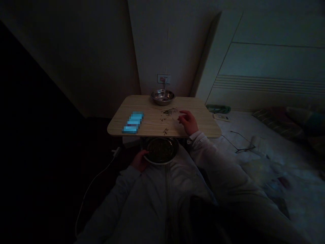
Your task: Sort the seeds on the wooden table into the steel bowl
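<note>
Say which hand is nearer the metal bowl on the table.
Right: right hand, over the table, is right of the metal bowl, nearside; left hand is farther, leftward, short of the table.

sleeves (213, 159): pale, long, loose | right cuff (195, 136): pale | garment front (154, 193): pale, vertical seam

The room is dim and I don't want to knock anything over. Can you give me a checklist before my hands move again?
1. Left hand on the rim of the lower bowl: ok.
2. Right hand empty: cannot tell; too dark.
3. Dark grains in one pile: not ok; scattered in several clusters.
4. Steel bowl upright on the table: ok, near the far edge.
5. Lit phone apart from the grains: ok, at the table's left.
</note>
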{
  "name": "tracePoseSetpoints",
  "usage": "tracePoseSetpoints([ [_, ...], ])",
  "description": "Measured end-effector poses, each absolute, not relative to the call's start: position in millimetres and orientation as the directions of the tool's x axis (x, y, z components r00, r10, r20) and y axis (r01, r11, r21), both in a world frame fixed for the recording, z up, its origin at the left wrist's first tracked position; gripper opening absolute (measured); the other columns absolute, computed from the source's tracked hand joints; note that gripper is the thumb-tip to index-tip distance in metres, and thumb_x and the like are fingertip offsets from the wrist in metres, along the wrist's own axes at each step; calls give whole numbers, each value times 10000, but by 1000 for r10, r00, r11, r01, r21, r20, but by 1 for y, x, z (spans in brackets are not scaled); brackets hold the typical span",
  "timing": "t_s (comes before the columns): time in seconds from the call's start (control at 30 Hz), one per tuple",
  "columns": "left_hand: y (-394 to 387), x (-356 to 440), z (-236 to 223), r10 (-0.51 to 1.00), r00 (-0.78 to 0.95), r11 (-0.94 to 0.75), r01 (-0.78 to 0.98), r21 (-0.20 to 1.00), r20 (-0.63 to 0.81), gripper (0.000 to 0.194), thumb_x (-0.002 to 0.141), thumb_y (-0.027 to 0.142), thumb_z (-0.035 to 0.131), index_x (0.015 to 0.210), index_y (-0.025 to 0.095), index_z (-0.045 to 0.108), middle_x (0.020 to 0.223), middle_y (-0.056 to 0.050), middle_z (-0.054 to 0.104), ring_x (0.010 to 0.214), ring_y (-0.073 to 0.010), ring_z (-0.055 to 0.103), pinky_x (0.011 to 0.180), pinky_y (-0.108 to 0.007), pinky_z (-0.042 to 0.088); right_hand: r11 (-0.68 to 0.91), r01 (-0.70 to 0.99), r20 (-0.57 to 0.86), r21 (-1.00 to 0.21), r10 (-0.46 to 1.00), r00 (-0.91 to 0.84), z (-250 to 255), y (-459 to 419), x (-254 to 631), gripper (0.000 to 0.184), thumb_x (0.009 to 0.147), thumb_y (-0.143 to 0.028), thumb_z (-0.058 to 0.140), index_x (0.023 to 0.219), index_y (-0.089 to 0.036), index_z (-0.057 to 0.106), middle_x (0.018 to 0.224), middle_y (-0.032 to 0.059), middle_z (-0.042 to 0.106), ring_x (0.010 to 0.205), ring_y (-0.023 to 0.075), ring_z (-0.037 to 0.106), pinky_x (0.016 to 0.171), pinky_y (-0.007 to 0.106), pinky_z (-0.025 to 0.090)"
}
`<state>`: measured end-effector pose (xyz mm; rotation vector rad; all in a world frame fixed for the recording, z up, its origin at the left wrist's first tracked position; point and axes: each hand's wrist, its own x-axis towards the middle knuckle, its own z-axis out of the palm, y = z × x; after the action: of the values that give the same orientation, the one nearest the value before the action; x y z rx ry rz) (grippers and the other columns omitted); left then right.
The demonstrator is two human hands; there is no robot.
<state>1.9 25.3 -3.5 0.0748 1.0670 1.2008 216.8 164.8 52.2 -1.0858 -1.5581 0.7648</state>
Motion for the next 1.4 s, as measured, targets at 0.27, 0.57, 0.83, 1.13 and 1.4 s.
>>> tracePoseSetpoints([
  [0.27,24,4,3,766,-41,432,-707,560,-642,344,706,21,500,973,121,693,840,-79,771,837,-253,725,718,-365,594,321,392,262,-862,945,-197,39,153,213,290,655,-283,482,862,-166,648,557,-44,488,576,137,472,605,276,395],
  [0.57,26,2,-2,776,-36,429,-700,570,-629,330,730,21,488,977,110,687,751,-75,764,855,-256,724,760,-373,587,336,447,283,-829,941,-183,40,147,211,271,648,-282,467,831,-183,641,561,-47,486,571,134,456,615,272,383],
  [0.83,26,3,2,766,-58,428,-698,575,-641,283,723,12,492,875,142,692,714,-57,756,850,-255,725,747,-371,591,312,454,247,-834,948,-198,42,146,212,261,652,-258,474,824,-178,654,556,-48,491,577,133,468,604,260,381],
  [1.13,25,4,5,765,-33,431,-715,550,-643,284,704,15,495,874,129,693,776,-62,764,833,-238,726,726,-345,590,284,407,200,-868,951,-237,40,147,212,266,646,-264,497,824,-167,669,532,-54,471,553,118,429,574,252,344],
  [1.4,23,7,11,753,-64,426,-712,558,-655,312,732,16,475,927,127,692,680,-48,746,821,-252,728,745,-376,588,241,385,150,-891,956,-251,40,147,212,273,633,-261,515,835,-166,672,546,-48,488,551,113,409,555,246,313],
])
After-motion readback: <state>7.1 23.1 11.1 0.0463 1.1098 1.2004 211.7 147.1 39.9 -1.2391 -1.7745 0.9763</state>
